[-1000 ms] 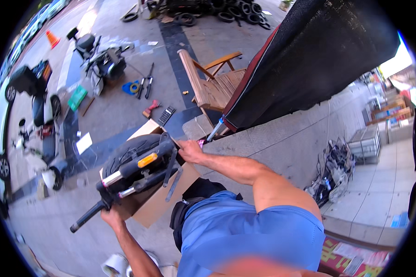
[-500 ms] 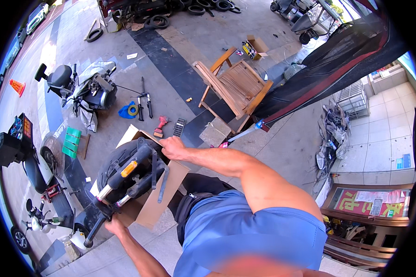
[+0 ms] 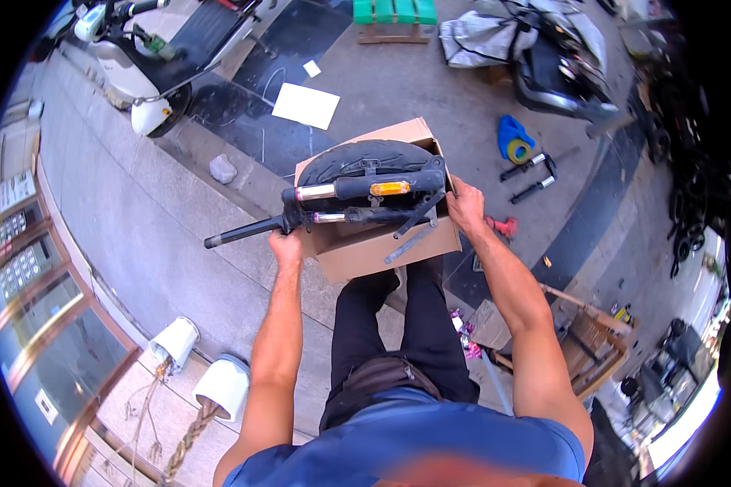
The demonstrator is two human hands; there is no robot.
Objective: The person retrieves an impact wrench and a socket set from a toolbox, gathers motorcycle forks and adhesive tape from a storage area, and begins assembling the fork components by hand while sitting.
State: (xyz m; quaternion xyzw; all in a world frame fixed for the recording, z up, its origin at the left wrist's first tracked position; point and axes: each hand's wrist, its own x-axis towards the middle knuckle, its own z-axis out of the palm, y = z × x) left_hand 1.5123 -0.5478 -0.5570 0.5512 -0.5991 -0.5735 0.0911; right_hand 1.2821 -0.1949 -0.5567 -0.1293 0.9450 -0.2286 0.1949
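In front of my legs I carry an open cardboard box (image 3: 365, 261). In it lies a motorbike front fork (image 3: 357, 186) with a black tyred wheel (image 3: 364, 156) and an orange reflector. The fork's dark stem (image 3: 244, 233) sticks out past the box's left side. My left hand (image 3: 286, 246) is closed at the box's left end, just under the stem; its fingertips are partly hidden. At the right end my right hand (image 3: 466, 204) is closed round the box's edge. Both arms reach forward.
A white scooter (image 3: 142, 89) stands at the upper left, a partly covered motorbike (image 3: 544, 73) at the upper right. A fork set (image 3: 532, 177), a blue bag (image 3: 513, 134), and a red power tool (image 3: 505, 226) lie right. A stone (image 3: 222, 169) and white pots (image 3: 223, 388) are left; a wooden chair (image 3: 597, 345) is lower right.
I have turned to the left with the box, so the scooter has come round toward the front. The box now lies crosswise before me, the fork's stem pointing left. Both hands keep their hold.
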